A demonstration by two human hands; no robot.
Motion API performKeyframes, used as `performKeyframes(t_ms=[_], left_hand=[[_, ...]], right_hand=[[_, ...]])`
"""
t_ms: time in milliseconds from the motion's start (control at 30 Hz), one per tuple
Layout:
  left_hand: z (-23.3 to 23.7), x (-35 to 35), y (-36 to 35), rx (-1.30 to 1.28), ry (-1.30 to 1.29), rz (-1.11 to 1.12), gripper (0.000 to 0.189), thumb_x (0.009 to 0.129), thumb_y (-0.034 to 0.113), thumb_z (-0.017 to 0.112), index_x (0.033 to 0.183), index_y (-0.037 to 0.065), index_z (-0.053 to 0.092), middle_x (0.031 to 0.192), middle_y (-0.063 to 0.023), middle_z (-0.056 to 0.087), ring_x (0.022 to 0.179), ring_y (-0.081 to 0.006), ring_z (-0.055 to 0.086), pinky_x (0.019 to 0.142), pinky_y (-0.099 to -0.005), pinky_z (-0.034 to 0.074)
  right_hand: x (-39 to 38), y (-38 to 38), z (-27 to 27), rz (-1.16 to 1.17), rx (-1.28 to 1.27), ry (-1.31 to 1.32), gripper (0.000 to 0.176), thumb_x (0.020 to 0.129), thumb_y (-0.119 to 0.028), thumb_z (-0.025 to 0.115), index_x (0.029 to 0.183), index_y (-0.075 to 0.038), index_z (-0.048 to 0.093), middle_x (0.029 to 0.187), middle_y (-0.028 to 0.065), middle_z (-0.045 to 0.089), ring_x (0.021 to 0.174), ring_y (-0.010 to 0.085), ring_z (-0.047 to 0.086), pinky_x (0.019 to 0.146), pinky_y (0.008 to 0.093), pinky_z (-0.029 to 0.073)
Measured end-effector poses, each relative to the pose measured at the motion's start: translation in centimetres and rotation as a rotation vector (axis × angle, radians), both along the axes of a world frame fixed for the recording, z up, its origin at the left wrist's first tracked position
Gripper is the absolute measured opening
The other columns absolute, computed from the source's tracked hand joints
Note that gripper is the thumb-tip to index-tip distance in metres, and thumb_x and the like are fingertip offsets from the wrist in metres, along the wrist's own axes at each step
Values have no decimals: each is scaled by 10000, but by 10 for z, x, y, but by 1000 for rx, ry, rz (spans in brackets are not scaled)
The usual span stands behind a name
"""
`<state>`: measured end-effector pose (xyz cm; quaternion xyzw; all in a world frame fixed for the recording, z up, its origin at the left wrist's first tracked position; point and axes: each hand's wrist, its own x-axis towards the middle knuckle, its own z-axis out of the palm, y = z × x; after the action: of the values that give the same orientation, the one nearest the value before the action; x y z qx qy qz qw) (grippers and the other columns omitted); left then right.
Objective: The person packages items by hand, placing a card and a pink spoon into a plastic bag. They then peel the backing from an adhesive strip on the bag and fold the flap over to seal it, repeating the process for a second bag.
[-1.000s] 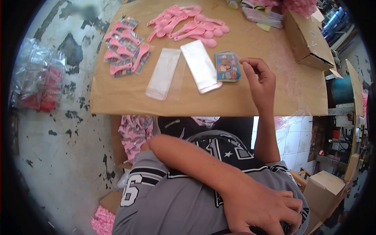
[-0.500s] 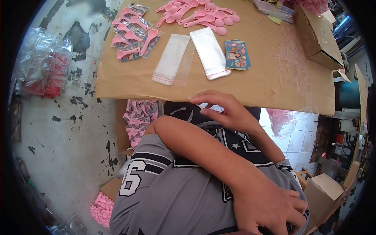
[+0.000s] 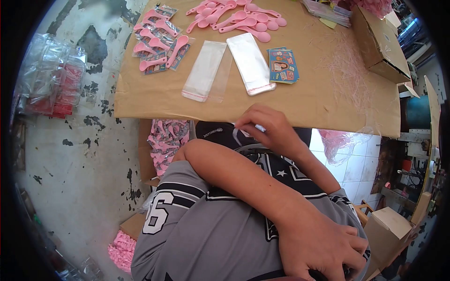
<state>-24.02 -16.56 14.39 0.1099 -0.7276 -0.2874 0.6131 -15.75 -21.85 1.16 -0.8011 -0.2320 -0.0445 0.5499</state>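
Observation:
My right hand (image 3: 268, 125) hangs just off the table's near edge, its fingers curled together. A thin pale strip (image 3: 236, 137) curves down from the fingertips; the pinch is partly hidden. My left arm crosses my body, and my left hand (image 3: 326, 250) rests on the grey shirt (image 3: 220, 234) at my right side, fingers bent and apart, holding nothing visible. On the table ahead lie a clear plastic bag (image 3: 204, 70), a stack of clear bags (image 3: 251, 63) and a pile of printed cards (image 3: 283, 65).
Loose pink spoons (image 3: 239, 18) lie at the back of the table (image 3: 154, 100). Bagged spoons with cards (image 3: 161, 40) sit at the left. Tangled thin strips (image 3: 349, 75) and a cardboard box (image 3: 379, 44) are at the right. Below stands a box of packed spoons (image 3: 164, 143).
My right hand's fingers have drawn in from a more spread shape and moved slightly right, off the table edge. The pale strip now shows below them. My left hand has barely moved.

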Motion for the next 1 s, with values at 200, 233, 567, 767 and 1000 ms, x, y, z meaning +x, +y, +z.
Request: performKeyframes(t_ms=[200, 233, 567, 767, 1000], left_hand=[[-1, 15, 8, 60, 7, -63, 479, 966, 428, 578, 1332, 137, 678, 1345, -123, 604, 1193, -349, 536, 1018, -539, 396], [-4, 11, 6, 31, 42, -50, 490, 967, 431, 581, 1343, 132, 673, 1377, -125, 600, 1213, -353, 536, 1030, -538, 394], [-49, 48, 13, 76, -88, -5, 623, 1080, 473, 525, 1573, 96, 465, 1572, -278, 457, 1451, -452, 418, 1181, -514, 340], [-101, 72, 25, 560, -38, -210, 635, 1097, 446, 500, 1595, 58, 429, 1633, -230, 400, 1465, -400, 436, 1202, -472, 334], [-163, 92, 53, 1006, -269, 80, 508, 1128, 408, 444, 1418, 36, 634, 1438, -169, 640, 1369, -313, 569, 1181, -427, 384]], right_hand=[[9, -75, 36, -499, 19, -45, 192, 948, -34, 710, 1139, -29, 734, 1030, 125, 757, 917, 257, 742, 835, 340, 563], [9, -94, 43, -624, 44, 15, 219, 962, -38, 695, 1178, -33, 732, 1044, 130, 765, 923, 256, 751, 842, 336, 565], [-3, -172, 35, -1285, -469, -61, 236, 981, -148, 706, 1200, -63, 735, 966, 109, 781, 982, 279, 735, 934, 425, 504], [-6, -195, 26, -1160, -503, -275, 226, 973, -207, 741, 1149, -67, 763, 918, 82, 778, 918, 253, 726, 899, 393, 510], [-19, -192, 30, -1274, -204, -34, 245, 1005, -184, 711, 1218, -68, 744, 917, 78, 782, 922, 180, 748, 887, 336, 539]])
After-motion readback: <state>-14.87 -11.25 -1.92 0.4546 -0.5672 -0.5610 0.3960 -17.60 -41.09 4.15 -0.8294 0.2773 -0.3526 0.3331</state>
